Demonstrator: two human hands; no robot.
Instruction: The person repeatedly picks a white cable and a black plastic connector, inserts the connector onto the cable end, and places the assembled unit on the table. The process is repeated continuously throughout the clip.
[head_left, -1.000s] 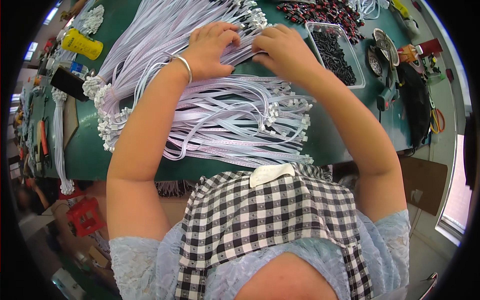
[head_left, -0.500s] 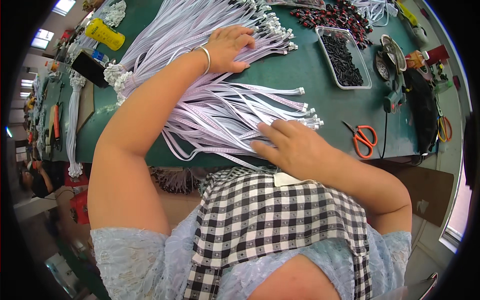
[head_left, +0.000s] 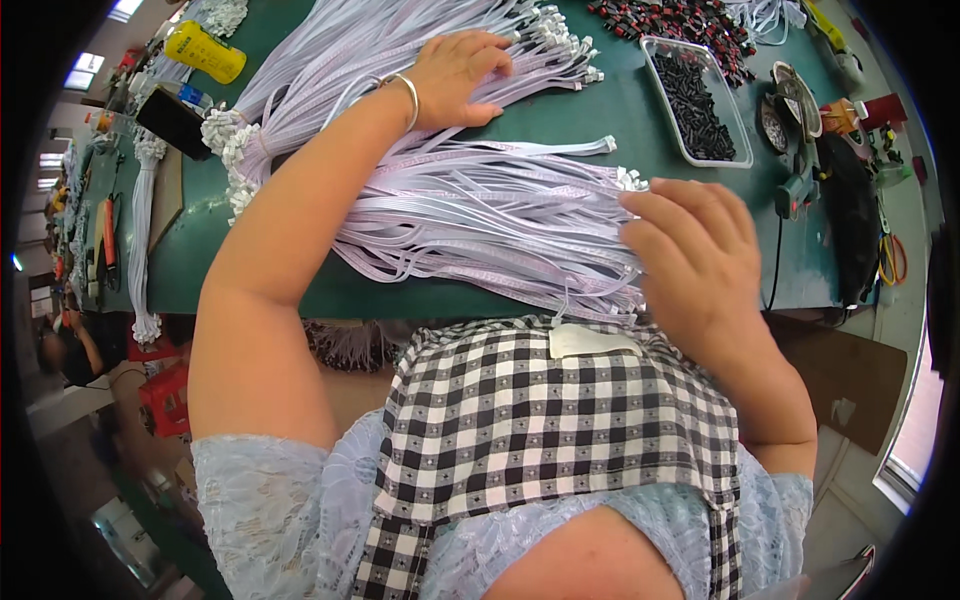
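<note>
Head view: left hand [head_left: 458, 75] stays flat, fingers spread, on the far fan of pale lilac ribbon cables [head_left: 470, 210] at twelve o'clock; right hand [head_left: 700, 265] has pulled back to the near bundle's white-plug ends at three o'clock on the green worktop [head_left: 640, 120], fingers loosely curled, grip unclear.

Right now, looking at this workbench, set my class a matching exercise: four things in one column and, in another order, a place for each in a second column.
Things:
1. left hand
2. right hand
3. clear tray of black parts
4. yellow bottle

Places:
A. far left corner of the green table
B. lying flat on the far bundle of pale flat cables
C. right of the cable ends, far side
D. at the connector ends of the near cable pile

Pairs: 1-B, 2-D, 3-C, 4-A
</note>
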